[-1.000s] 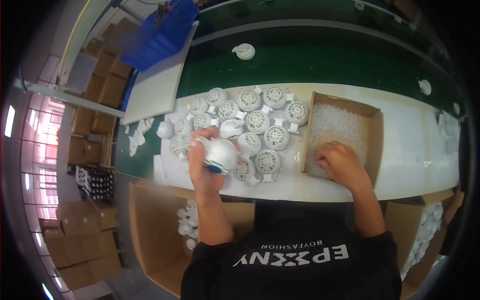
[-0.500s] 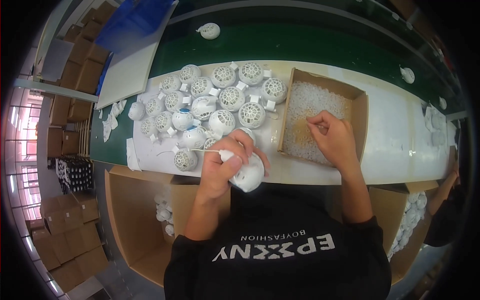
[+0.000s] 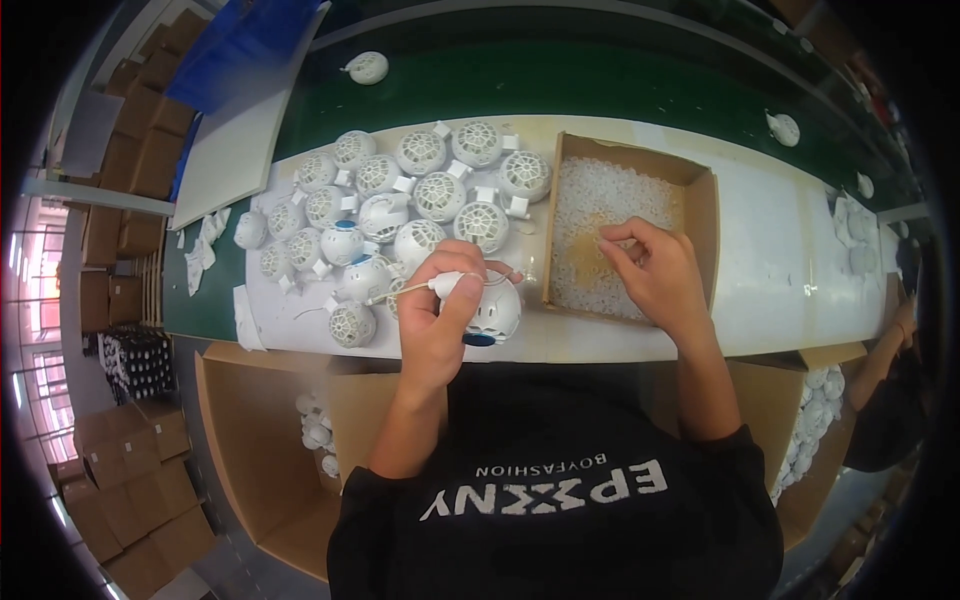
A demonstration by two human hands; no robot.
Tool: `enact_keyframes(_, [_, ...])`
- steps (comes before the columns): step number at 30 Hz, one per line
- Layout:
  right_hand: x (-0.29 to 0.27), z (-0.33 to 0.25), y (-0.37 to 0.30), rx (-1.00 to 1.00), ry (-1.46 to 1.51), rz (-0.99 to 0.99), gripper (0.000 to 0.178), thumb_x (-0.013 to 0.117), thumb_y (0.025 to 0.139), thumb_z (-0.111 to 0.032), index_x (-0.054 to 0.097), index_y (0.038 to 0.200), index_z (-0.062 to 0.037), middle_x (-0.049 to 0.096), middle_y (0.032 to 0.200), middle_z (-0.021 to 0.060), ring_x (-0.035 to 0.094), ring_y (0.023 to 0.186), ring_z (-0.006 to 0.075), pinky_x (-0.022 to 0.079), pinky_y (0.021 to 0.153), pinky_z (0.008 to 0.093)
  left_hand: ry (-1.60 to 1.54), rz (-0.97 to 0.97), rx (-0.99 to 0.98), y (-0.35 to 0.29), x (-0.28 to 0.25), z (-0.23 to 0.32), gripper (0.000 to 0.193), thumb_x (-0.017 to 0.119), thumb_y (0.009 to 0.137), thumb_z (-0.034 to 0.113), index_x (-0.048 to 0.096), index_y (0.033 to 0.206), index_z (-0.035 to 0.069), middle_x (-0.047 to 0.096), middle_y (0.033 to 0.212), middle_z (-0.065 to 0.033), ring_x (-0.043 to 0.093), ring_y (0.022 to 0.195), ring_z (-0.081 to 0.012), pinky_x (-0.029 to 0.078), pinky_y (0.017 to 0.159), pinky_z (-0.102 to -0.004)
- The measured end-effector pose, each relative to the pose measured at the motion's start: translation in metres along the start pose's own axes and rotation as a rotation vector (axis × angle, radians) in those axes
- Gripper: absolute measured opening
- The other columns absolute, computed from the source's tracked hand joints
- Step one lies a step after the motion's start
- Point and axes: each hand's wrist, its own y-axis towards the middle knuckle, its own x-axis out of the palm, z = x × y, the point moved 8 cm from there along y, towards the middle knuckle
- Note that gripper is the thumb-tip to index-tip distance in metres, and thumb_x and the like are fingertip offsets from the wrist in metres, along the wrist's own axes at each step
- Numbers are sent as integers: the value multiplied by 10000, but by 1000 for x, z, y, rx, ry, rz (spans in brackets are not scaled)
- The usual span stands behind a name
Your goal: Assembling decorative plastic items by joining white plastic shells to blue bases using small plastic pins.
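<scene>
My left hand is closed around a white round plastic housing with a dark blue part on its lower edge. Its thin white cable runs out to the left past my fingers. My right hand is over an open cardboard box filled with small translucent plastic pieces. Its thumb and index finger are pinched together, and whatever lies between the tips is too small to make out. Several similar white housings with grille faces stand in rows beyond my left hand.
A pale sheet covers the near bench, with a green surface behind it. Open cartons with white housings stand below the bench, at left and right. Another person's arm shows at the far right.
The housing in my left hand has turned, so its blue part now shows at the bottom. My right hand stays pinched over the box. The whole view has shifted slightly.
</scene>
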Motion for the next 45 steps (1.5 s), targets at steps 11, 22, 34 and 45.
enact_keyframes(11, [-3, -28, -18, -119, 190, 25, 101, 736, 867, -36, 725, 938, 34, 684, 662, 58, 581, 534, 60, 432, 495, 213, 145, -62, -9, 0, 10, -8, 133, 580, 996, 122, 575, 951, -3, 500, 1054, -98, 660, 986, -354, 634, 721, -452])
enact_keyframes(22, [1, -3, -16, -49, 321, 21, 75, 723, 861, 0, 738, 925, 35, 746, 795, 83, 615, 580, 70, 491, 548, 214, 481, -74, 84, 1, 17, -4, 65, 636, 941, 49, 606, 954, -8, 528, 1001, -93, 659, 978, -300, 515, 852, -399])
enact_keyframes(34, [4, -40, -27, -142, 622, -126, 194, 694, 907, -3, 740, 1095, -1, 757, 881, 87, 692, 742, 99, 558, 696, 231, 630, -80, 156, 4, 29, -4, 100, 726, 843, 4, 678, 931, 13, 619, 977, -108, 639, 897, -209, 496, 810, -309])
enact_keyframes(45, [8, -54, -27, -234, 398, -151, 147, 708, 874, 9, 738, 1017, -5, 704, 834, 78, 638, 694, 123, 477, 602, 241, 580, -78, 165, 3, 36, -13, 208, 744, 862, 72, 683, 1050, 8, 606, 1006, -111, 613, 904, -213, 484, 806, -310])
